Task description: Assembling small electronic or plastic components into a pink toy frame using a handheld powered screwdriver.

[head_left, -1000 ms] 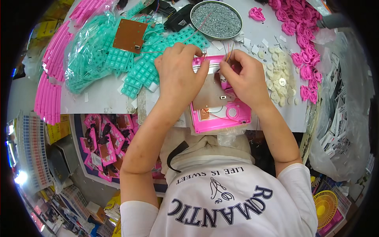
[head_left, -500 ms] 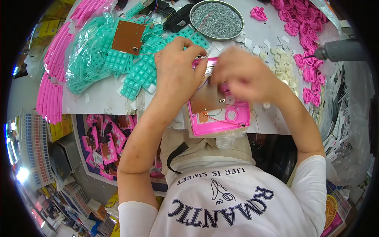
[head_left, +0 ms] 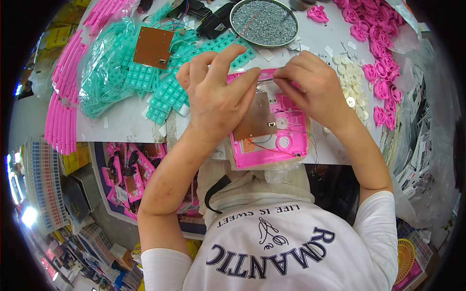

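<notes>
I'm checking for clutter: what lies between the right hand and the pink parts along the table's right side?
In the head view, pale round discs lie between the right hand and the pink parts.

Loose parts and stock around the edges of a white desk (head_left: 119, 128).
Upper left: pink strips (head_left: 62, 116) beside teal keypads (head_left: 167, 97), some inside a clear plastic bag (head_left: 92, 99). Top centre: a round dish (head_left: 263, 46) filled with small metallic pieces (head_left: 264, 22). Right: cream discs (head_left: 350, 82) near a trail of pink ring-shaped parts (head_left: 376, 48). Lower right: a yellow round grille (head_left: 406, 259).
</notes>
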Motion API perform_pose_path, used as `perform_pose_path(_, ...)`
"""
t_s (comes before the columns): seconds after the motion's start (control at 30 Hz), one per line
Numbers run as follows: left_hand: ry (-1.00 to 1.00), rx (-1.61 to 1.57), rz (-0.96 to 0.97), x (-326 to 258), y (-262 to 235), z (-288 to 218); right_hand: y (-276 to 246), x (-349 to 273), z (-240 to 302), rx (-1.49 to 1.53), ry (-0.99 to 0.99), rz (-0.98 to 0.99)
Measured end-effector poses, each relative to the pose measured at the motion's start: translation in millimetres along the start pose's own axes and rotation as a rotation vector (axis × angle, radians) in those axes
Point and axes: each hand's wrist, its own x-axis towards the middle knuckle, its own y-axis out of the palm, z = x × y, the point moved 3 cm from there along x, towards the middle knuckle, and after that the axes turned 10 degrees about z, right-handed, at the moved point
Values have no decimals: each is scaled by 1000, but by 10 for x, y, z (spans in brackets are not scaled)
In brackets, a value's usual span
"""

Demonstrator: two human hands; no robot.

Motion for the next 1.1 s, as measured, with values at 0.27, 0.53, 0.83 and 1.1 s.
perform_pose_path(0.27, 105, 81, 26, 25, -63, -27, -4, 45, 320, -123, 9, 390)
perform_pose_path(0.53, 267, 79, 74, 38, -1, -7, 4, -215, 402, -10, 0, 231)
perform_pose_path(0.83, 392, 57, 126, 136, -87, 102, 48, -239, 374, 12, -18, 188)
perform_pose_path(1.1, 314, -120, 476, 178, 37, -52, 58, -314, 411, -10, 32, 125)
